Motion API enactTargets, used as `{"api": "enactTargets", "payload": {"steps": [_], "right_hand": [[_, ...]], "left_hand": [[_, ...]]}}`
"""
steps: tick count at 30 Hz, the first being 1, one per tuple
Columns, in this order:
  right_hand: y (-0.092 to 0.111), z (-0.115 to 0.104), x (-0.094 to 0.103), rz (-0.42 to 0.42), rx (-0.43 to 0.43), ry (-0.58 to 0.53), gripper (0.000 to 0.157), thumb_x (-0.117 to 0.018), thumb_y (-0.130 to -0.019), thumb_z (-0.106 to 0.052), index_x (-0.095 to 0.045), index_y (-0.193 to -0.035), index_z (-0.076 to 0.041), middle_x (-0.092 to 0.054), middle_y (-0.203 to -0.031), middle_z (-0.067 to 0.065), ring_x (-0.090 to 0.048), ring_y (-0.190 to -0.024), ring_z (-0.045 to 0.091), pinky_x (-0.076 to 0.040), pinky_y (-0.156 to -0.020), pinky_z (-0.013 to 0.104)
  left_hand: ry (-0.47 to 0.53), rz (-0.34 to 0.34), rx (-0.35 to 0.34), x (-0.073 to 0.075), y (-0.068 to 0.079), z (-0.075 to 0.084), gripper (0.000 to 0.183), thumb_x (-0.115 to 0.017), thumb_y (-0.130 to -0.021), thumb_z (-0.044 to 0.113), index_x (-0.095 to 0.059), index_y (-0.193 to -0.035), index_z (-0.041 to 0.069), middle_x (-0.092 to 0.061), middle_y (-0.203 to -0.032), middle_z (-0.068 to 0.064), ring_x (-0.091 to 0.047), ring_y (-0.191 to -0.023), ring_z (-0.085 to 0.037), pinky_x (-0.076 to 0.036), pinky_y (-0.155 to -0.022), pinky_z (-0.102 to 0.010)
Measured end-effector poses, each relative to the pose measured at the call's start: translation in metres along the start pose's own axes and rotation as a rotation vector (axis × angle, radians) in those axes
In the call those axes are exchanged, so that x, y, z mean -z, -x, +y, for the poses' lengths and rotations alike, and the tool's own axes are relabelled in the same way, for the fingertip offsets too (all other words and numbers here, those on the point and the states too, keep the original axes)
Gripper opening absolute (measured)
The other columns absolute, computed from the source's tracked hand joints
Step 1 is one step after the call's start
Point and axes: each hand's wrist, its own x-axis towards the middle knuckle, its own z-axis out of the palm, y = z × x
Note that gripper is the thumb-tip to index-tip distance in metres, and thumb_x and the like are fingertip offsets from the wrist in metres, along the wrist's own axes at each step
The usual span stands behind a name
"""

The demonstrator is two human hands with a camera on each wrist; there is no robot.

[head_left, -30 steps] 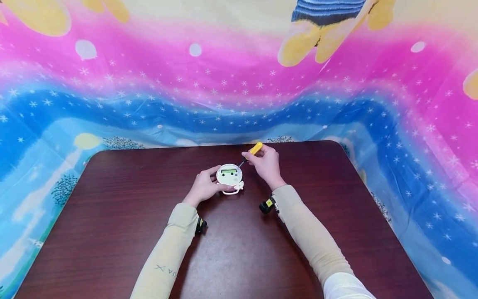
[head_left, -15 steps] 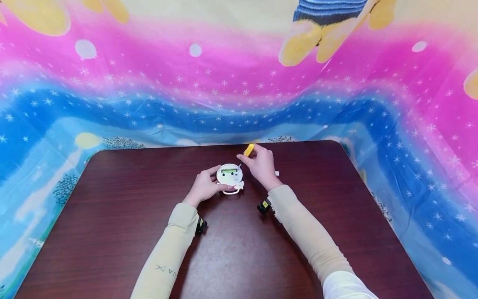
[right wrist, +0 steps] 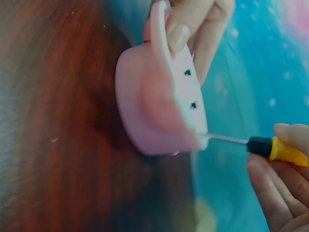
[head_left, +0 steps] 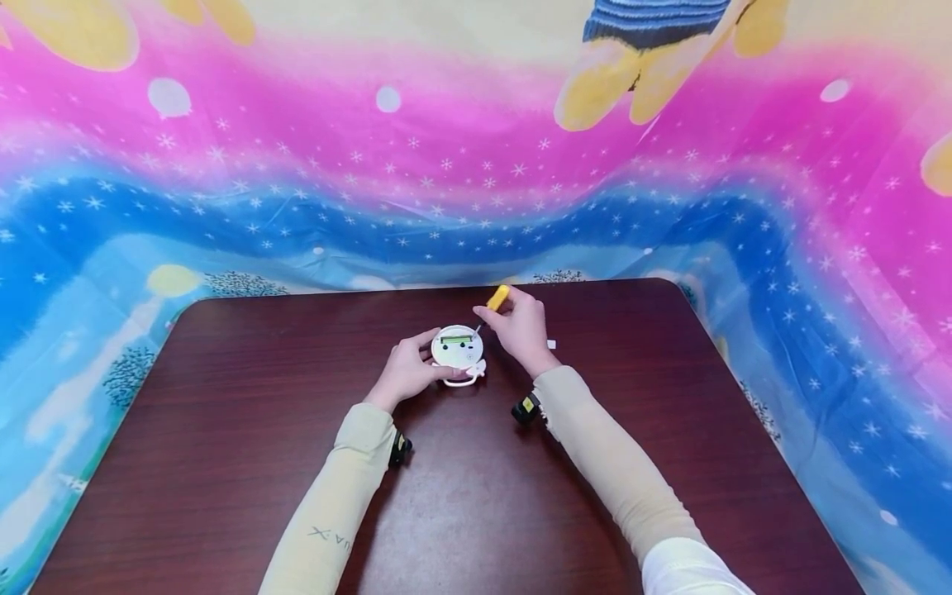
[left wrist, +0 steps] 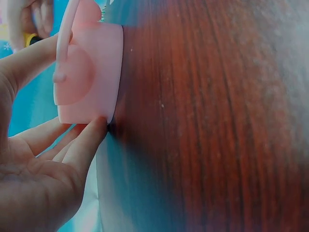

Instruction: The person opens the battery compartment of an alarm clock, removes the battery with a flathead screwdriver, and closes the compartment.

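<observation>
Behind the person's left hand (head_left: 405,372), a pale beige sleeve (head_left: 316,512) ends in a thick cuff (head_left: 364,426); dark markings (head_left: 330,537), one like an X, cross it farther up. A wrinkled beige sleeve (head_left: 617,463) behind the right hand (head_left: 521,326) meets white cloth (head_left: 692,570) nearer the body. A black left wrist camera (head_left: 401,449) and right wrist camera (head_left: 522,411), the latter with a yellow label (head_left: 529,405), sit just behind the hands.

Before you there is a dark red-brown table (head_left: 223,413) with wood grain, and its two far corners are rounded. At the far side, left and right, you have a pink and blue cloth (head_left: 461,198), printed with small white snowflakes (head_left: 518,170).
</observation>
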Motion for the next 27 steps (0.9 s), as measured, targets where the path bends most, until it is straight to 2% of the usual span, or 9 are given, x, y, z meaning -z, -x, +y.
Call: {"api": "enactTargets", "payload": {"steps": [3, 7, 11, 16, 20, 23, 27], "right_hand": [[0.002, 0.009, 0.002, 0.02, -0.07, -0.118, 0.021, -0.087, -0.091, -0.019, -0.073, -0.097, -0.005, -0.079, -0.088, 0.011, -0.078, -0.075, 0.027, -0.064, -0.067, 0.033], [0.004, 0.015, 0.003, 0.031, -0.1, -0.218, 0.021, -0.086, -0.092, -0.017, -0.071, -0.098, -0.003, -0.078, -0.091, 0.014, -0.079, -0.077, 0.031, -0.065, -0.07, 0.038], [0.006, 0.021, 0.003, 0.048, -0.162, -0.352, 0.023, -0.084, -0.093, -0.012, -0.07, -0.102, 0.003, -0.078, -0.095, 0.017, -0.079, -0.08, 0.032, -0.065, -0.073, 0.04], [0.008, 0.029, 0.002, 0.07, -0.221, -0.501, 0.029, -0.082, -0.094, -0.008, -0.068, -0.111, 0.012, -0.078, -0.099, 0.019, -0.077, -0.09, 0.041, -0.065, -0.075, 0.037], [0.01, 0.031, 0.003, 0.082, -0.254, -0.58, 0.025, -0.081, -0.095, -0.005, -0.069, -0.11, 0.011, -0.078, -0.098, 0.015, -0.074, -0.099, 0.049, -0.065, -0.075, 0.034], [0.012, 0.033, 0.002, 0.088, -0.292, -0.621, 0.022, -0.08, -0.095, -0.005, -0.069, -0.109, 0.009, -0.077, -0.098, 0.014, -0.076, -0.098, 0.042, -0.065, -0.076, 0.034], [0.014, 0.037, 0.001, 0.089, -0.351, -0.653, 0.025, -0.08, -0.096, -0.008, -0.069, -0.114, 0.007, -0.078, -0.102, 0.014, -0.079, -0.089, 0.025, -0.064, -0.079, 0.033]], "left_hand": [[0.009, 0.005, 0.007, 0.0, 0.0, 0.0, 0.096, -0.098, -0.075, 0.02, -0.051, -0.155, -0.001, -0.06, -0.149, -0.019, -0.065, -0.129, -0.033, -0.055, -0.104, -0.042], [0.015, 0.003, 0.006, -0.001, 0.0, 0.0, 0.096, -0.098, -0.075, 0.022, -0.051, -0.155, -0.001, -0.061, -0.147, -0.019, -0.066, -0.128, -0.032, -0.056, -0.104, -0.041], [0.016, 0.003, 0.016, -0.002, -0.001, 0.0, 0.095, -0.099, -0.074, 0.022, -0.052, -0.155, 0.0, -0.062, -0.147, -0.017, -0.067, -0.127, -0.03, -0.056, -0.103, -0.04], [0.017, 0.001, 0.02, -0.002, -0.001, 0.0, 0.098, -0.099, -0.073, 0.023, -0.052, -0.155, 0.001, -0.062, -0.147, -0.017, -0.067, -0.127, -0.029, -0.056, -0.103, -0.04], [0.024, -0.005, 0.02, -0.001, 0.0, 0.001, 0.098, -0.099, -0.074, 0.023, -0.051, -0.156, 0.001, -0.06, -0.149, -0.018, -0.066, -0.128, -0.031, -0.056, -0.103, -0.041], [0.028, -0.007, 0.022, -0.001, 0.0, 0.001, 0.097, -0.098, -0.075, 0.021, -0.05, -0.157, 0.001, -0.06, -0.149, -0.019, -0.065, -0.129, -0.031, -0.056, -0.103, -0.04], [0.026, -0.009, 0.026, -0.002, 0.001, 0.0, 0.096, -0.098, -0.075, 0.02, -0.05, -0.157, 0.001, -0.06, -0.149, -0.019, -0.065, -0.13, -0.031, -0.056, -0.103, -0.04]]}}
